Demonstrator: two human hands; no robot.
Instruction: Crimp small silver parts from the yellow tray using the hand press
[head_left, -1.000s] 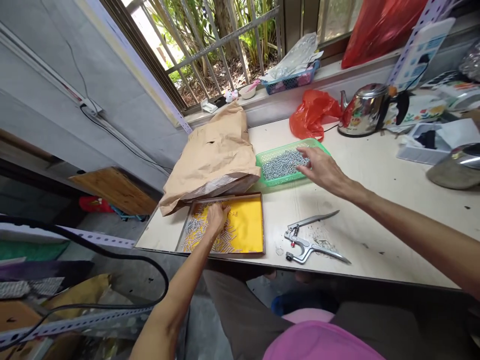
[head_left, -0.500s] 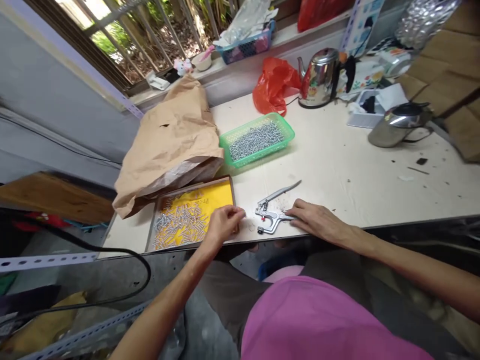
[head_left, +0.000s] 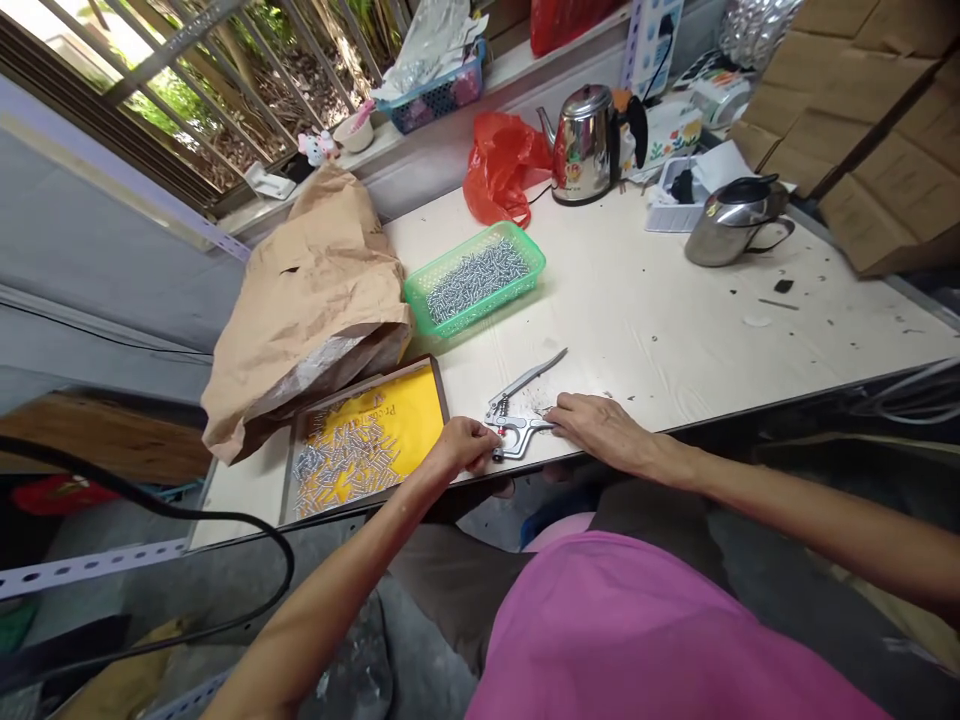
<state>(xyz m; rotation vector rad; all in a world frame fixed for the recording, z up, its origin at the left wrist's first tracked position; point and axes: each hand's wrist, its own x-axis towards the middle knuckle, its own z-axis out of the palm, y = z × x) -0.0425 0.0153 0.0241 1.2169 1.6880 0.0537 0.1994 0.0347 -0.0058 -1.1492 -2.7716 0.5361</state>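
Observation:
Snap pliers (head_left: 523,432) with silver handles and a spring lie at the table's front edge, their handles spread apart. My right hand (head_left: 596,428) has its fingers closed around the end of the lower handle. At the jaws is my left hand (head_left: 471,445), thumb and fingers pinched together; whatever they hold is too small or hidden to make out. Left of it sits a shallow tray (head_left: 442,388) lined with a yellow sheet, with many small metal pins (head_left: 349,460) scattered on it. Behind stands a green plastic basket (head_left: 536,262) filled with similar small metal pieces (head_left: 480,280).
A crumpled brown paper bag (head_left: 307,300) lies behind the tray. Farther back are a red plastic bag (head_left: 501,170), a steel kettle (head_left: 585,150), a white box (head_left: 671,212) and a metal pitcher (head_left: 731,225). Cardboard (head_left: 862,130) leans at the right. A black cable (head_left: 247,520) loops at the left.
My left hand has moved from beside the tray to the pliers' jaws, still pinched. My right hand stays on the handle. The whole view has shifted slightly.

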